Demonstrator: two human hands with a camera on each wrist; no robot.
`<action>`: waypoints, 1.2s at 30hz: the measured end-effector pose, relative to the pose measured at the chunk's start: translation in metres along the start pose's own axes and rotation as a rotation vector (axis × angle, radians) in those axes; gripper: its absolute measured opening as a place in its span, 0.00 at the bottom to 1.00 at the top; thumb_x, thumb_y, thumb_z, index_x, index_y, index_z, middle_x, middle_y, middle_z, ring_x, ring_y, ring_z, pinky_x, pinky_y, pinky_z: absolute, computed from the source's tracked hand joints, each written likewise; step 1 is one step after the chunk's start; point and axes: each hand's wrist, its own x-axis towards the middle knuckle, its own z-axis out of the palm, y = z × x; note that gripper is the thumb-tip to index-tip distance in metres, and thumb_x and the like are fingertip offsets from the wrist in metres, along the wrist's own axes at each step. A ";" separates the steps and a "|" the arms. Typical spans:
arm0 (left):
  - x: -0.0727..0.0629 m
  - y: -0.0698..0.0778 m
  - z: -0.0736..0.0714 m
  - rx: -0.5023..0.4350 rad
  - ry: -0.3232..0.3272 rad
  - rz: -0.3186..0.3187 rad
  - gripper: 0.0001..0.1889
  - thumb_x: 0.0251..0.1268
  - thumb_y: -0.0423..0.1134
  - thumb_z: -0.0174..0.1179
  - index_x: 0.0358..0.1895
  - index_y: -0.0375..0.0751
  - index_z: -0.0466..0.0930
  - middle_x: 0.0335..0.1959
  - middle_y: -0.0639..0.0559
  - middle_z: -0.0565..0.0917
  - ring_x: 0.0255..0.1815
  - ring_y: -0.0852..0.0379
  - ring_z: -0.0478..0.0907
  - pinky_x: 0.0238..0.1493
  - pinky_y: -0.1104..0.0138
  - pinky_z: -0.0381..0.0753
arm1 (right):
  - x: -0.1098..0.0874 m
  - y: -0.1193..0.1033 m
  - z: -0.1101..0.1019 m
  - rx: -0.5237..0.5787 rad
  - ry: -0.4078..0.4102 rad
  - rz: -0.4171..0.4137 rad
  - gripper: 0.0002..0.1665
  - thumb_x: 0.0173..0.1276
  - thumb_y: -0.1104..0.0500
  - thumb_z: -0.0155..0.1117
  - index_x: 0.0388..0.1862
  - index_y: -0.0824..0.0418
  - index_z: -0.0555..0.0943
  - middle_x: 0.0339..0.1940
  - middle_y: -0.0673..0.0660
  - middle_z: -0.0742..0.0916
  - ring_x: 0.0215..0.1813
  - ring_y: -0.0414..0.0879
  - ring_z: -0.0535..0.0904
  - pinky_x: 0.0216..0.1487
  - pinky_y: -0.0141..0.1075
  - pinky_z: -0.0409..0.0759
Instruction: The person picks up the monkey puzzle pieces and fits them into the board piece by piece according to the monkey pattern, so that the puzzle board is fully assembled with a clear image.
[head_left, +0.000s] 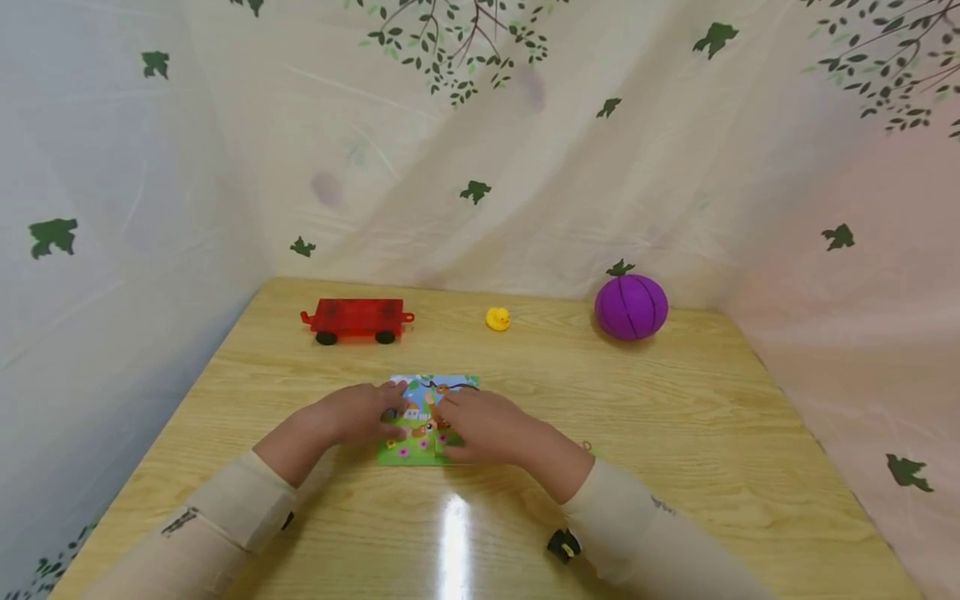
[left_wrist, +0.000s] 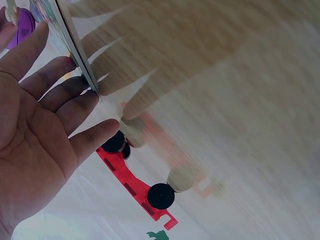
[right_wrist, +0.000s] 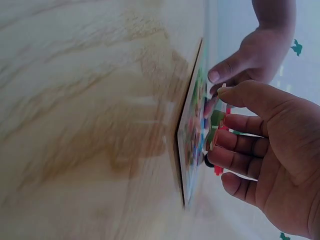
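one puzzle board [head_left: 429, 417], one red wagon [head_left: 357, 319], one duck [head_left: 497, 318], one ball [head_left: 631, 307]

A desk [head_left: 675, 433] of light wood with visible grain stands in a corner made by hanging curtains. The curtain [head_left: 525, 150] behind is cream with printed branches and dark green leaves; the one at the left side [head_left: 97, 250] looks more pale and bluish. A bright reflection [head_left: 453, 542] of light lies on the near part of the desk.

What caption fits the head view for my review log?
Both hands, left hand and right hand, rest on a colourful puzzle board on the wooden table.
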 end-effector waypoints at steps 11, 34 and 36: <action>-0.003 0.002 -0.002 -0.008 0.022 0.042 0.29 0.70 0.55 0.57 0.67 0.41 0.74 0.77 0.41 0.59 0.77 0.41 0.57 0.71 0.47 0.64 | 0.028 -0.010 0.013 -0.010 -0.038 0.014 0.14 0.67 0.42 0.64 0.44 0.48 0.77 0.43 0.45 0.80 0.61 0.46 0.77 0.68 0.41 0.72; -0.002 0.005 0.006 0.061 0.093 0.062 0.24 0.66 0.53 0.63 0.57 0.41 0.77 0.73 0.35 0.65 0.71 0.37 0.66 0.62 0.47 0.74 | 0.000 -0.020 0.009 -0.084 -0.076 -0.071 0.28 0.71 0.40 0.59 0.65 0.50 0.77 0.63 0.53 0.76 0.62 0.45 0.74 0.58 0.39 0.78; -0.002 0.005 0.006 0.067 0.098 0.065 0.23 0.65 0.53 0.63 0.56 0.41 0.77 0.73 0.34 0.65 0.71 0.37 0.66 0.62 0.47 0.74 | -0.002 -0.021 0.010 -0.086 -0.083 -0.070 0.29 0.71 0.40 0.59 0.67 0.49 0.76 0.64 0.53 0.75 0.63 0.45 0.72 0.56 0.39 0.79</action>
